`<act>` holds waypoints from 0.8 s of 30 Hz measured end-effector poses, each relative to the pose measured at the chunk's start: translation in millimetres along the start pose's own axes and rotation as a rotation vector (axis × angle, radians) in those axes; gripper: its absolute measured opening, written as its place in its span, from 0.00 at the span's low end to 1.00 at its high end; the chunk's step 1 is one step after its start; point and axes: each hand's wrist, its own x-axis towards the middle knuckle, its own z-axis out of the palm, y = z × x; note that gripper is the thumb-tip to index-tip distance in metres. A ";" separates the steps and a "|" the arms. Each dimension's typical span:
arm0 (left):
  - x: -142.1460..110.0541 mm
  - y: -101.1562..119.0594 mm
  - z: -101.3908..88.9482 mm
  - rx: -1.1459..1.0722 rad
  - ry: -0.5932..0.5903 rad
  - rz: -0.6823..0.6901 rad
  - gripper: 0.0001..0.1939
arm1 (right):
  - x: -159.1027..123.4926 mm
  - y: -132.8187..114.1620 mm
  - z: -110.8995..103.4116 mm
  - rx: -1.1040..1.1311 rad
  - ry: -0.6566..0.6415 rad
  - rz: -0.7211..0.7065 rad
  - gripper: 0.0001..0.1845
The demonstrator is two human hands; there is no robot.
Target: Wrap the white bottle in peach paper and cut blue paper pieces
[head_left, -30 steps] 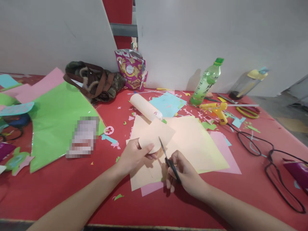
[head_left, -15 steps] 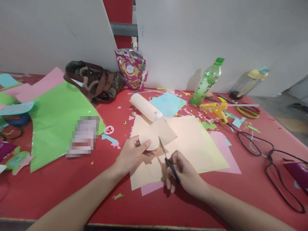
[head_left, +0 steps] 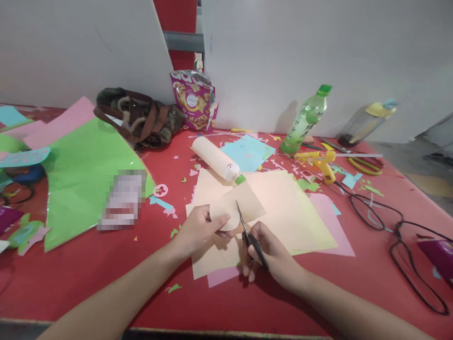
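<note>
My left hand (head_left: 205, 226) pinches a piece of cream paper (head_left: 247, 200) by its rounded, cut end, thumb on top. In my right hand (head_left: 265, 252) is a pair of scissors (head_left: 252, 241) with black handles, fingers wrapped in the loops. The blades point up and away and lie at the paper's cut edge, beside the curve. Under both hands lies a stack of cream sheets (head_left: 279, 203), with yellow and pink sheets (head_left: 331, 224) showing at its sides. Just beyond the held paper, a wrapped bottle with a green cap (head_left: 215, 158) lies on its side.
A yellow glue gun (head_left: 323, 163) with a looping black cord (head_left: 398, 231) is at right. Behind it stand a green bottle (head_left: 306, 120) and a tumbler (head_left: 368, 123). Left lie green paper (head_left: 78, 179), a blurred-out object (head_left: 123, 198) and a bag (head_left: 141, 118). Paper scraps litter the red table (head_left: 106, 283).
My left hand and the cream paper have shifted slightly right and toward me, uncovering the lying bottle's green cap. The scissors stay at the paper's edge, my right hand nearly in place.
</note>
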 end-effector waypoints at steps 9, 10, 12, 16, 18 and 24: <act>1.2 -0.9 -2.2 -0.005 -0.002 0.018 0.12 | 0.3 -2.9 2.3 -0.027 0.038 0.030 0.25; 1.6 -1.4 -2.8 -0.005 0.008 0.016 0.12 | 0.5 -3.4 3.0 -0.020 0.047 0.032 0.25; 2.2 -1.9 -4.2 -0.009 0.023 0.017 0.12 | 0.9 -4.1 4.3 0.003 0.065 0.036 0.25; 1.9 0.1 -6.9 -0.036 0.037 0.032 0.11 | 1.7 -4.0 5.1 0.008 0.081 0.029 0.23; 1.3 1.7 -7.5 -0.051 0.054 0.037 0.10 | 1.9 -3.2 4.8 -0.003 0.081 0.023 0.23; 1.2 2.0 -5.5 -0.046 0.088 0.042 0.10 | 2.2 -0.2 2.4 -0.007 0.070 0.027 0.22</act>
